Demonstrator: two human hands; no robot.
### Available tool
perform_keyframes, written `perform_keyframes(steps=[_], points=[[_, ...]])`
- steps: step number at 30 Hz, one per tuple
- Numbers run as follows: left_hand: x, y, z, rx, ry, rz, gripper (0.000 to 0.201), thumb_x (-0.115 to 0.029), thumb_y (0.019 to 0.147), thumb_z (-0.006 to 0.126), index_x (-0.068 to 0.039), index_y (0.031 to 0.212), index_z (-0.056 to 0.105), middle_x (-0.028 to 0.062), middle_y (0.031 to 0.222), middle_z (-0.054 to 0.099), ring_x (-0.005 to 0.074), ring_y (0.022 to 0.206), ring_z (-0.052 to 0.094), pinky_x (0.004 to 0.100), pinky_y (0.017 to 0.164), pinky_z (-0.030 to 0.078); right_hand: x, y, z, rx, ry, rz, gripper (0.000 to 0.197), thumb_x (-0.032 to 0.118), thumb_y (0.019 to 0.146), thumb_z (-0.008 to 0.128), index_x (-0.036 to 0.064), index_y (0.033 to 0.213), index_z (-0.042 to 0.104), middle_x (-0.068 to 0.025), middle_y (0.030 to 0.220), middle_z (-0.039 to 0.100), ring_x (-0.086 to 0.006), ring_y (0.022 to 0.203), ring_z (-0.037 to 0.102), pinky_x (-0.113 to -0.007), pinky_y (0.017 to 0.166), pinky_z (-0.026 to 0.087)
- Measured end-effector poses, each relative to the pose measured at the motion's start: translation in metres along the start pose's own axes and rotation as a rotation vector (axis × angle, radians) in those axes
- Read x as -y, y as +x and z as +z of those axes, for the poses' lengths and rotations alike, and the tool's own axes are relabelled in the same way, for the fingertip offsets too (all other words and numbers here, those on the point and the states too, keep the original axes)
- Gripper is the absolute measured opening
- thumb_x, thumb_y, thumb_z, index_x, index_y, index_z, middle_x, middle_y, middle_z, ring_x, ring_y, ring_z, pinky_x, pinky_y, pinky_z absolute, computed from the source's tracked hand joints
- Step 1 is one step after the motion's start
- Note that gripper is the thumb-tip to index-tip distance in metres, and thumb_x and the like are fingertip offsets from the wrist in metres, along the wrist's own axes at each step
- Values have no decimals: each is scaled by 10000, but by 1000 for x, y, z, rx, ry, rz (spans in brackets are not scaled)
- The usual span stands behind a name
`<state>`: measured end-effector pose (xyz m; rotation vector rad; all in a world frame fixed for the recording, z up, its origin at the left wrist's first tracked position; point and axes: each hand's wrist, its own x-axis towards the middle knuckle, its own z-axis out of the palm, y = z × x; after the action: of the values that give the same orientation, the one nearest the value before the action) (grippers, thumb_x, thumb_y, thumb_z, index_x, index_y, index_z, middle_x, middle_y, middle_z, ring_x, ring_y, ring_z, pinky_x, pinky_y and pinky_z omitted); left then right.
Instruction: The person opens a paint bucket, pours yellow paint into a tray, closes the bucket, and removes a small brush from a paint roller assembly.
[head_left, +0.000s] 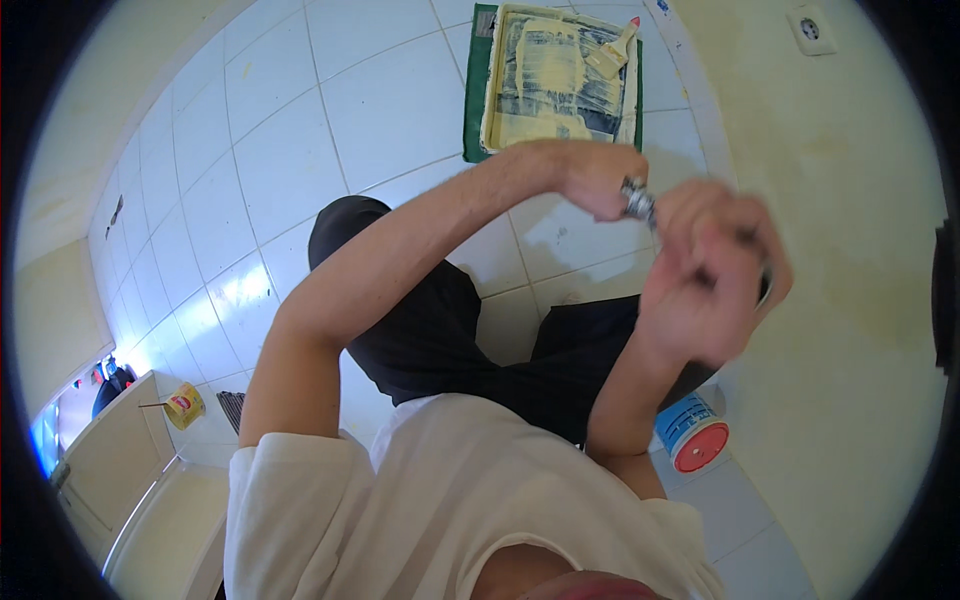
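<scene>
Both my hands are raised in front of me, close together near the wall on the right. My left hand (605, 180) is closed, its fingers mostly turned out of sight. A small black, white and grey mottled thing (638, 200) shows in the gap between the two fists; its kind cannot be made out. My right hand (712, 265) is curled shut and smeared by motion, with a thin dark, shiny edge showing beside its outer fingers. Beyond my left hand, a paint tray (487, 110) smeared with pale yellow paint lies on the floor, with a paintbrush (612, 55) resting in it.
Under the tray is a green sheet (474, 120). A blue-and-white bucket (690, 435) with a red end lies by my right side. A yellow tub (184, 406) with a stick stands far left near an open door (120, 440). A socket (811, 30) sits on the wall.
</scene>
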<state>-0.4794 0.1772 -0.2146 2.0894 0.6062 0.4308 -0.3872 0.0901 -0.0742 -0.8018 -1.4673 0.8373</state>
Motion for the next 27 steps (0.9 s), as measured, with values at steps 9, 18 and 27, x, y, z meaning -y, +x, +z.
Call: perform_keyframes(steps=[9, 18, 27], points=[[3, 6, -64, -338, -248, -382, 574, -448, 956, 516, -77, 522, 578, -6, 505, 511, 139, 519, 469, 296, 577, 419, -54, 126, 18, 316, 405, 215, 425, 317, 978, 474, 78, 633, 409, -30, 516, 388, -106, 421, 362, -257, 413, 324], [-12, 17, -91, -365, -170, -385, 573, -407, 959, 501, -59, 509, 578, -5, 478, 489, 131, 492, 468, 302, 552, 400, -50, 161, 27, 387, 870, 354, 498, 377, 991, 485, 107, 582, 397, 2, 426, 333, -91, 326, 309, -245, 333, 289], [-5, 36, -78, -349, -153, -152, 471, -339, 941, 505, -60, 590, 649, 53, 617, 640, 212, 639, 599, 328, 682, 489, -66, 142, -16, 322, 363, 88, 461, 296, 979, 484, 72, 589, 386, -4, 476, 329, -85, 391, 297, -258, 392, 261]])
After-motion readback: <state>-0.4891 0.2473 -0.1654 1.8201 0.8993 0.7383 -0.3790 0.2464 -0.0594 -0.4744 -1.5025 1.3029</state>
